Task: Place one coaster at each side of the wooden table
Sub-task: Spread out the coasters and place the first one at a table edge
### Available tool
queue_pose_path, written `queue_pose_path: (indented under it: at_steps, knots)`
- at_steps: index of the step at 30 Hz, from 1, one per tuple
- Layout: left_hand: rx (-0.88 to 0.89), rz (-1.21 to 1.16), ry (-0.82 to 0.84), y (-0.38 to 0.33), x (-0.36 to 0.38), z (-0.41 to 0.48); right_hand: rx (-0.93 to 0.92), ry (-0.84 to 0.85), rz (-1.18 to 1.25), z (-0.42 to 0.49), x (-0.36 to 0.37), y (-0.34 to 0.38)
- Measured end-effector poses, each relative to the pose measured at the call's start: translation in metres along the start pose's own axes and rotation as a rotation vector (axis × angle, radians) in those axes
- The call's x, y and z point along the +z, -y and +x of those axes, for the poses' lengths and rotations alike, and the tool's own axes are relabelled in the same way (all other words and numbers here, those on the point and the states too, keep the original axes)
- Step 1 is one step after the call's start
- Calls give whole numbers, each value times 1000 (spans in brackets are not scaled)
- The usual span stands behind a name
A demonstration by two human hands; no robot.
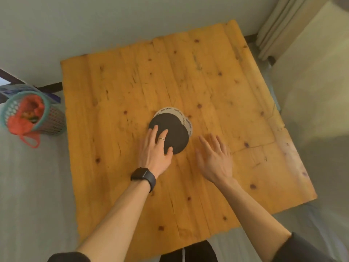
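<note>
A: Since the coasters lay fanned in an overlapping stack mid-desk, directly under the left hand's fingers, the best move was sliding the top dark one free sideways.

B: And the hands?

A: Left fingers were spread flat on it, gripping nothing. The right hand hovered open just right of the stack, possibly touching the wood.

Knotty wooden table, overlapping round coasters heaped mid-table
</note>
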State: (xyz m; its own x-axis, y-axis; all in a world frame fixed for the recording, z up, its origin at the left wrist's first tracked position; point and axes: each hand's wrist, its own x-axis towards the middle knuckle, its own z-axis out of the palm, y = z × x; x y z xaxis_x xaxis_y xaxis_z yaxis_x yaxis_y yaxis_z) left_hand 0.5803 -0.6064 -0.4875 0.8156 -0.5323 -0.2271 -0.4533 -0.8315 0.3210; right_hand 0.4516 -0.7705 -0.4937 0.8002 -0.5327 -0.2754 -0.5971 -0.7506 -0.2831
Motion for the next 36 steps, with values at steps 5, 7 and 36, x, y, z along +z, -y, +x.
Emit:
queue_pose_path:
  at_steps: [5, 7, 36]
  knots:
    - [133, 112, -33, 22, 23, 21, -49, -92, -57, 1, 49, -21]
    - [228, 172, -98, 35, 29, 21, -44, -130, -84, 2, 58, -24]
    - [-557, -1540, -2, -24, -44, -80, 504, 373, 1357, -81, -26, 31]
